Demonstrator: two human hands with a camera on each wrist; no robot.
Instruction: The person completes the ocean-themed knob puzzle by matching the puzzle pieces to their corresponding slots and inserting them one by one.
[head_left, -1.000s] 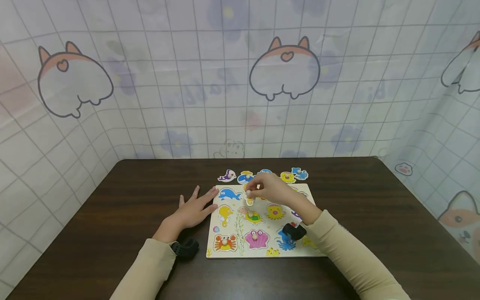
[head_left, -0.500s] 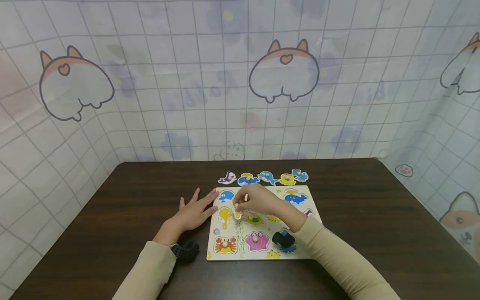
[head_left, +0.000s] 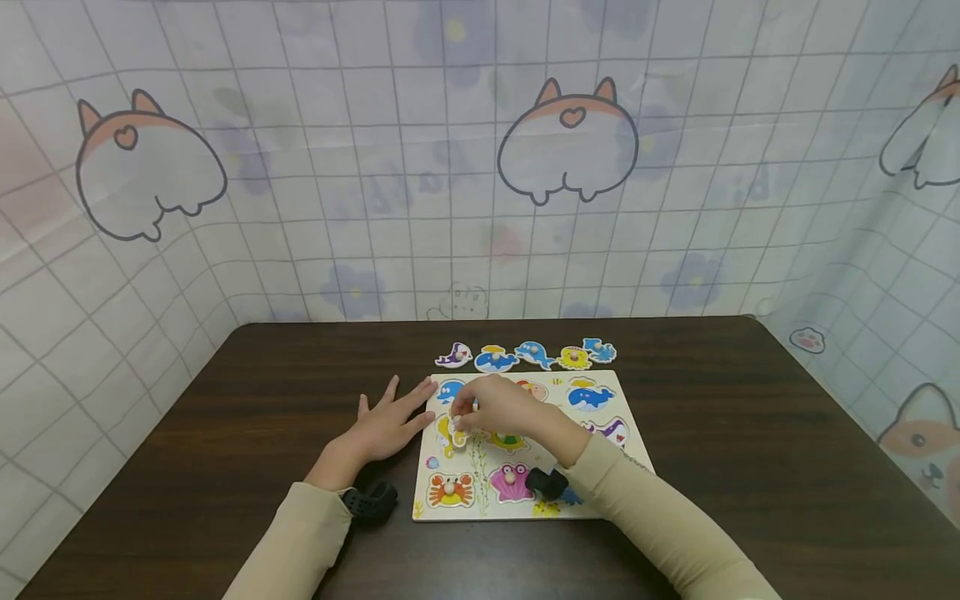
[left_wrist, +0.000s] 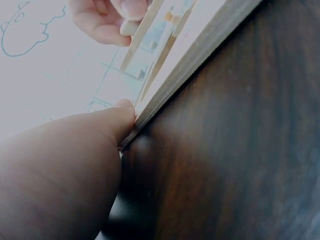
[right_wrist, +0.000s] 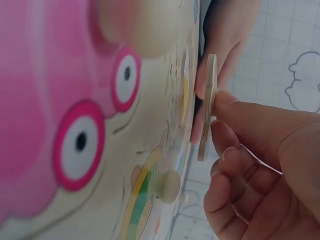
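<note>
My right hand pinches a seahorse puzzle piece by its knob, over the left side of the puzzle board. Below the piece lies the printed yellow seahorse shape. In the right wrist view the piece stands edge-on, a little apart from the board. My left hand lies with its fingers spread, fingertips at the board's left edge. Up close in the left wrist view, the left thumb touches that edge. Knobbed crab, pink shell and turtle pieces sit in the board.
Behind the board a row of loose pieces lies on the dark table: a purple-and-white one, a whale, a dolphin, a yellow octopus and a blue one. A patterned curtain hangs behind.
The right hand has carried the seahorse piece left and toward the person, from the board's upper part to over the yellow seahorse shape. The left hand has stayed in place.
</note>
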